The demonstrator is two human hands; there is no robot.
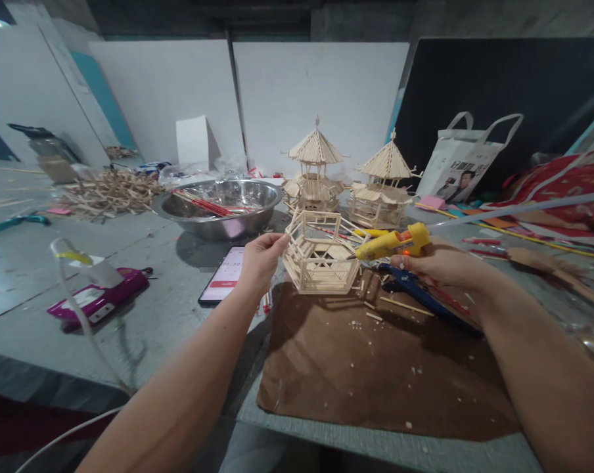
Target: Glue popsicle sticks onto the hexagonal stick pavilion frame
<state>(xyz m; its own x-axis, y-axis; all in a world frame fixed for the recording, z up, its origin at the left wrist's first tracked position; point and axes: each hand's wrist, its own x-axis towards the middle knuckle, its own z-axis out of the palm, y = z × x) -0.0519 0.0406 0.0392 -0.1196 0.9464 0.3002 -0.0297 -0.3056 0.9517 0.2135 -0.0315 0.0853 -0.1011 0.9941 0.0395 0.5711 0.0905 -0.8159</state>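
Observation:
A small six-sided frame of thin wooden sticks [326, 279] stands at the far edge of a brown mat [376, 381]. My left hand [262, 259] pinches the frame's upper left side between thumb and fingers. In my right hand [439, 263] is a yellow hot glue gun [393, 244], its nozzle pointing left at the frame's right side and a small orange light glowing on its body. Whether the nozzle touches the wood I cannot tell. Below the glue gun lie blue-handled pliers [425, 295], and a loose stick [406, 306] rests on the mat.
Two stick pavilions [314, 164] stand behind the frame. Left of them are a metal bowl [218, 223] holding red sticks, a phone [223, 276], and a purple power strip [100, 299] with a white cable. A white bag [457, 164] stands at back right. Wood scraps [112, 194] are heaped at left.

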